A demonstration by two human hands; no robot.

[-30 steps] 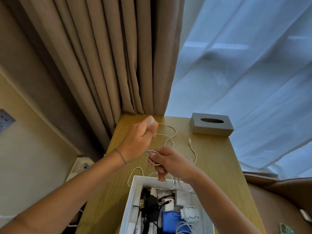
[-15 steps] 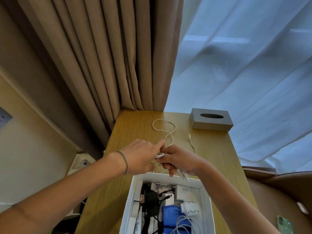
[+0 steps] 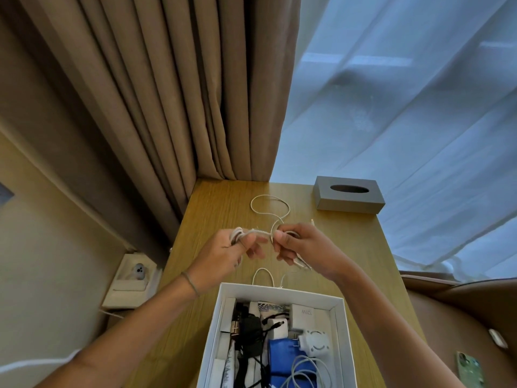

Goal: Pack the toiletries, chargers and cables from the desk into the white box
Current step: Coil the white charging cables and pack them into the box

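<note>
The white cable (image 3: 270, 211) stretches taut between both hands above the desk (image 3: 223, 208), its loose loop lying on the wood at 12 o'clock from them and another bit drooping at 6 o'clock toward the white box (image 3: 279, 289). The left hand (image 3: 226, 252) has coils wound round its curled fingers, while the right hand (image 3: 303, 246) pinches the strand just at 3 o'clock of it. A grey tissue box (image 3: 348, 198) sits at 1 o'clock, near the curtain (image 3: 195, 93).
</note>
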